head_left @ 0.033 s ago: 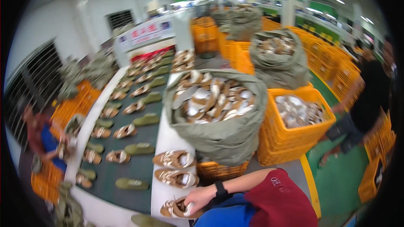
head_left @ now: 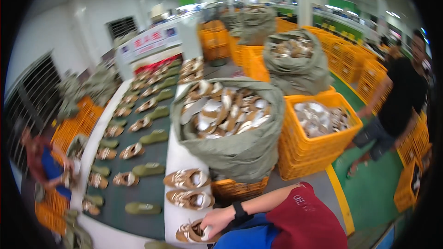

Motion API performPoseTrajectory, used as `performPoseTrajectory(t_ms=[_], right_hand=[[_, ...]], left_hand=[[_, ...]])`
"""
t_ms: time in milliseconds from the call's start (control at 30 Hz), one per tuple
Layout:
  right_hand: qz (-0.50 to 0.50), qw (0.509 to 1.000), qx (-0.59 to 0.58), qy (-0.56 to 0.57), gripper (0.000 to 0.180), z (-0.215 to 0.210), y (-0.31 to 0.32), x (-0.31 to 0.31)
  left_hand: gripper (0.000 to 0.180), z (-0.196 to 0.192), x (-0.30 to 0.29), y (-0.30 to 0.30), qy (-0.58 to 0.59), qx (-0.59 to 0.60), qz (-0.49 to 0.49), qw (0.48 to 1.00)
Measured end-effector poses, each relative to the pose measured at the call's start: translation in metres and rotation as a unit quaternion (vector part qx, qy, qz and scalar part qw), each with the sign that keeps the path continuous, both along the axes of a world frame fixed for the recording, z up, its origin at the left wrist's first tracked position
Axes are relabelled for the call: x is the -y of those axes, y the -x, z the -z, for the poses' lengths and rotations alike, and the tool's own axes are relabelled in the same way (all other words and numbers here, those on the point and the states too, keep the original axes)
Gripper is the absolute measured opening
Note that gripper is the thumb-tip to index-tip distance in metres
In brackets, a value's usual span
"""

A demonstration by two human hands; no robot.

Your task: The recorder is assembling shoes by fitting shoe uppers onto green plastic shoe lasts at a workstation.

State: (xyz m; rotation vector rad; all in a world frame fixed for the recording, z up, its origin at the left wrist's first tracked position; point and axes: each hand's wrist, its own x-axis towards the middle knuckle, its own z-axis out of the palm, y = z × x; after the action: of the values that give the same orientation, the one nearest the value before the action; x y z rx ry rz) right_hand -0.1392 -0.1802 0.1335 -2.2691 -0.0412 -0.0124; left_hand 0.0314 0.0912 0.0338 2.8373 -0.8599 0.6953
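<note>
My right hand [head_left: 218, 221], with a black band on the wrist, reaches into the opening of a brown and white lace-up shoe [head_left: 188, 232]. Its fingers curl closed at the heel end, beside a patch of white in the opening. The fingertips are partly hidden. The shoe stands on a white ledge [head_left: 178, 216], in line with two similar shoes [head_left: 187, 179] just beyond it. Alongside runs a dark green belt [head_left: 110, 205] bearing more brown shoes [head_left: 126, 179] and olive-green foot-shaped lasts [head_left: 143, 208]. My left hand is out of view.
A big grey-green sack [head_left: 230, 154] full of shoes stands beside the ledge on an orange crate [head_left: 240, 190]. Stacked orange crates [head_left: 304, 157] and another filled sack [head_left: 297, 71] are further right. One person [head_left: 399, 97] stands at the right; another [head_left: 46, 166] works across the belt.
The view has shifted a little, so most things sit slightly further left in it. My right hand is still in the same shoe.
</note>
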Motion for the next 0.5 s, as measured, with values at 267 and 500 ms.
performPoseTrajectory(t_ms=[267,500], right_hand=[[0.020,0.998,0.042,0.046,0.018,-0.009,-0.003,-0.014],[0.010,0.979,0.157,0.129,0.016,0.046,-0.032,-0.023]], left_hand=[[0.060,-0.013,0.057,0.006,0.030,-0.087,0.178,0.980],[0.061,-0.027,0.091,0.014,0.092,-0.221,0.229,0.943]])
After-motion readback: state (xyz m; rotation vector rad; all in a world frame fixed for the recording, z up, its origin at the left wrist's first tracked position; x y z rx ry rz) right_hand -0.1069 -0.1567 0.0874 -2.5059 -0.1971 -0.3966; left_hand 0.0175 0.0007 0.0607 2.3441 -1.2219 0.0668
